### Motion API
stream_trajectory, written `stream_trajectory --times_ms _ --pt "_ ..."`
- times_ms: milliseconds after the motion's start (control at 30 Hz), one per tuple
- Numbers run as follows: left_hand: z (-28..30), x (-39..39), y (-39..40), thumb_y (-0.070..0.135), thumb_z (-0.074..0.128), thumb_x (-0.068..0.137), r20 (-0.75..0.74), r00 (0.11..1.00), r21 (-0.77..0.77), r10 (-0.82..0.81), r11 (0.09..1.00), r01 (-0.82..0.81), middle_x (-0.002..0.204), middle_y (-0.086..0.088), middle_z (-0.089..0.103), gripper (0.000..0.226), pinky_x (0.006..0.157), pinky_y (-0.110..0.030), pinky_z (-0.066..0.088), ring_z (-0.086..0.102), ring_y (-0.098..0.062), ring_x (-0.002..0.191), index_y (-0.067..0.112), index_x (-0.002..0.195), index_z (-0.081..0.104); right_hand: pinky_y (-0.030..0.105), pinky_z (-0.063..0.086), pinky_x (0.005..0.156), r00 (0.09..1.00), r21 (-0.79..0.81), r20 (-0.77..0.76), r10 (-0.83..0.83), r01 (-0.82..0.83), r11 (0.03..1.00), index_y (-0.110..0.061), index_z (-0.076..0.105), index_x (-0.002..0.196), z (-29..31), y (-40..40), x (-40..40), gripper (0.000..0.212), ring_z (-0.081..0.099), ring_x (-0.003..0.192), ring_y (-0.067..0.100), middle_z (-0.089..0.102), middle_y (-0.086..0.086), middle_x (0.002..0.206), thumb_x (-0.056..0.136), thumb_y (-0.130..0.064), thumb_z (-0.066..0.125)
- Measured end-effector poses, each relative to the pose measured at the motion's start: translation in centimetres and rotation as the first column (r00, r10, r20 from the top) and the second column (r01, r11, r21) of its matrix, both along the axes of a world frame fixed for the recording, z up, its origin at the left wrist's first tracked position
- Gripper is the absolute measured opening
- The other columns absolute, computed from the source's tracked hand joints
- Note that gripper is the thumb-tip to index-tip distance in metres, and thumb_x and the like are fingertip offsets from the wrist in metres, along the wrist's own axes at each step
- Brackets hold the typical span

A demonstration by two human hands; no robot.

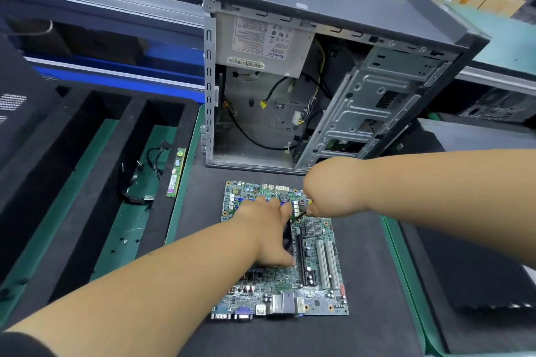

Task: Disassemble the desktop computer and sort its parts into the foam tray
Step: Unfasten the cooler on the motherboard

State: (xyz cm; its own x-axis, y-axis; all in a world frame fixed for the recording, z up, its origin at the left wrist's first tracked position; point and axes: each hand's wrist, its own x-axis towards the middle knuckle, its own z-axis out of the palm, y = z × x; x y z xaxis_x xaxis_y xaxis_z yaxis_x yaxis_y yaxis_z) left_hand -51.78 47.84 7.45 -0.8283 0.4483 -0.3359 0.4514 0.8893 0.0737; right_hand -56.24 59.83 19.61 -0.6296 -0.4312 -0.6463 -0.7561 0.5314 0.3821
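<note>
One green rectangular motherboard (290, 269) lies flat on the dark mat (362, 284) covering the tabletop, straight in front of you. Your left hand (269, 232) lies over the middle of that board, fingers spread and pressing on a dark part beneath them that is mostly hidden. Your right hand (330, 191) sits over the board's far right corner, its grip closed around one thin dark tool (298, 216) whose tip points down at the board beside your left fingers. Two white expansion slots (326, 264) run side by side on the board's right half, and one small silver finned heatsink (314, 226) sits just beyond them.

Just beyond the board stands one open grey metal computer case (333, 81), with one silver power supply (261, 43) in its upper part and loose cables hanging inside. Left of the board lies one black foam tray (87, 168); in its nearest compartment rest one green memory stick (176, 172) and one bundle of black cables (145, 174).
</note>
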Motion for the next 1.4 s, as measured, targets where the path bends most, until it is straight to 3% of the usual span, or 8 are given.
stream_trajectory --times_ms 333,700,867,967,1033,1100,1167,1400 --pt "-0.3 -0.2 0.0 0.079 0.052 0.065 -0.005 1.0 0.0 -0.007 1.0 0.007 0.116 -0.007 0.046 0.083 0.071 -0.04 0.04 0.045 -0.03 0.102 0.019 0.12 0.033 0.033 0.045 0.064 0.981 -0.017 0.023 0.194 -0.193 0.981 -0.014 0.061 0.091 0.0 2.0 0.3 0.038 0.049 0.068 0.029 0.042 -0.001 0.063 0.1 -0.042 0.037" --pt "-0.4 -0.2 0.0 0.08 0.051 0.065 -0.002 1.0 -0.003 -0.003 1.0 0.003 0.118 -0.006 0.046 0.089 0.071 -0.041 0.038 0.044 -0.03 0.105 0.02 0.129 0.033 0.024 0.036 0.048 0.89 0.145 0.054 0.454 -0.456 0.878 -0.016 0.059 0.074 0.3 0.3 1.2 0.013 0.042 0.047 0.019 0.051 -0.003 0.059 0.074 -0.004 0.057" --pt "-0.7 0.5 -0.1 0.08 0.05 0.066 -0.043 0.999 -0.004 0.005 1.0 -0.005 0.128 -0.009 0.042 0.099 0.069 -0.041 0.035 0.042 -0.033 0.112 0.018 0.14 0.025 0.025 0.036 0.054 0.998 -0.019 -0.054 0.04 -0.041 0.999 -0.016 0.056 0.067 0.7 -1.1 0.0 0.024 0.048 0.064 0.023 0.043 -0.002 0.059 0.087 -0.028 0.06" --pt "-0.6 0.6 -0.1 0.079 0.05 0.067 -0.057 0.998 -0.006 0.002 1.0 -0.002 0.127 -0.01 0.043 0.097 0.068 -0.041 0.035 0.043 -0.033 0.109 0.017 0.136 0.027 0.022 0.03 0.046 0.931 0.027 0.051 -0.362 0.361 0.932 -0.015 0.057 0.07 0.8 -1.6 -0.8 0.032 0.046 0.058 0.02 0.048 0.0 0.061 0.09 -0.039 0.059" --pt "-0.5 0.6 0.0 0.079 0.05 0.067 -0.053 0.999 -0.009 -0.003 1.0 0.002 0.123 -0.011 0.043 0.092 0.068 -0.042 0.035 0.043 -0.033 0.107 0.017 0.132 0.029 0.021 0.025 0.047 0.625 0.075 0.234 -0.745 0.752 0.655 -0.013 0.048 0.067 0.4 -1.3 -1.2 0.039 0.037 0.046 0.016 0.051 0.003 0.063 0.096 -0.039 0.05" --pt "-0.5 0.7 0.1 0.078 0.05 0.067 -0.056 0.998 -0.005 -0.003 1.0 0.003 0.121 -0.011 0.043 0.088 0.07 -0.043 0.038 0.043 -0.033 0.105 0.017 0.127 0.031 0.022 0.021 0.047 0.286 0.204 0.331 -0.899 0.909 0.364 -0.011 0.05 0.067 0.4 -0.9 -1.5 0.043 0.031 0.039 0.01 0.052 0.004 0.057 0.1 -0.036 0.04" --pt "-0.6 0.9 0.1 0.079 0.05 0.067 -0.07 0.998 -0.005 -0.002 1.0 0.002 0.118 -0.011 0.043 0.086 0.07 -0.043 0.038 0.042 -0.033 0.104 0.017 0.124 0.031 0.018 0.022 0.041 0.202 0.301 0.335 -0.92 0.903 0.307 -0.008 0.054 0.072 0.1 -0.6 -1.8 0.046 0.031 0.031 0.006 0.052 0.0 0.048 0.103 -0.035 0.033" --pt "-0.7 1.0 -0.2 0.078 0.051 0.069 -0.074 0.997 0.024 -0.012 1.0 0.014 0.117 -0.009 0.042 0.082 0.07 -0.043 0.039 0.042 -0.031 0.104 0.018 0.121 0.032 0.014 0.015 0.037 0.405 0.219 0.312 -0.86 0.85 0.479 -0.012 0.049 0.071 -0.9 -0.7 -0.9 0.04 0.022 0.028 0.009 0.04 -0.007 0.038 0.103 -0.031 0.036"
